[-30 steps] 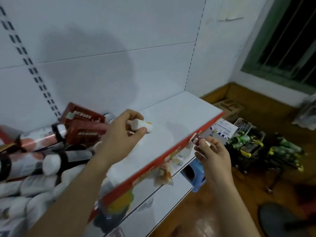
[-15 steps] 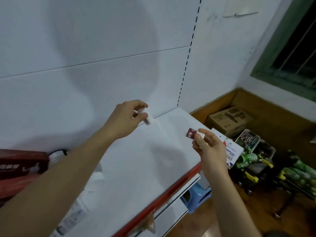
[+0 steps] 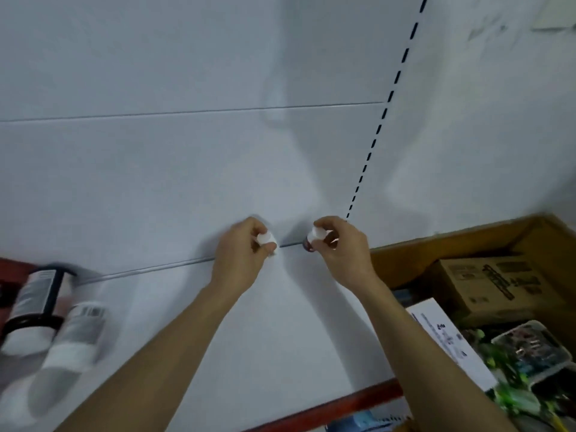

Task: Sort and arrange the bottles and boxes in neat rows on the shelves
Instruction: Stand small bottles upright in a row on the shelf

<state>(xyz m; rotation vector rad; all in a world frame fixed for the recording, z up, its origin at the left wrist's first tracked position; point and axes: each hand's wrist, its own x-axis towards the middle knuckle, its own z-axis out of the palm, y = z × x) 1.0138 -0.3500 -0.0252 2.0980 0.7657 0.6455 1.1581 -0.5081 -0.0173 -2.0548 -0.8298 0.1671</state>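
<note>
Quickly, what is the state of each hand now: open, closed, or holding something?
Left hand: holds a small white bottle.
Right hand: holds a small white-capped bottle.

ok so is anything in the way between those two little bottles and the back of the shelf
Nothing visible does. The left hand grips a small white bottle and the right hand a white-capped dark bottle, both at the back edge of the shelf. The big bottles lie well off to the left.
</note>
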